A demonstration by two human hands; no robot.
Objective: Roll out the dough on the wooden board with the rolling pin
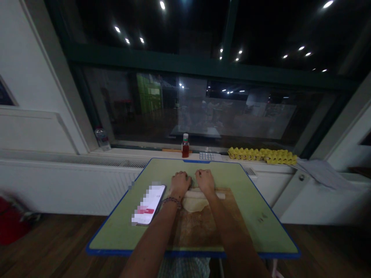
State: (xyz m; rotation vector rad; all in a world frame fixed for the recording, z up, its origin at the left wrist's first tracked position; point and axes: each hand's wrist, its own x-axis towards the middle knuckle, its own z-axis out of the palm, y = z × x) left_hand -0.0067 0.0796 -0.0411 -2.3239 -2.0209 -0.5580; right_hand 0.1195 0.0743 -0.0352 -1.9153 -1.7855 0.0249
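Note:
A pale sheet of dough [194, 204] lies on a brown wooden board [199, 231]. Across its far part runs a light rolling pin [220, 195], which passes under my wrists or the heels of my hands. My left hand [180, 182] is at the pin's left part, its fingers curled closed beyond it. Close by on the right, my right hand [205, 180] has its fingers curled in too, also on the far side of the pin. Nothing shows inside either hand. The pin's left end is hidden by my left hand and wrist.
A lit phone [150, 204] lies left of the board on the green, blue-edged table [261, 216]. On the windowsill behind stand a bottle of red liquid [185, 146], yellow egg trays [261, 155] and a clear bottle [102, 138]. A radiator [87, 189] runs below.

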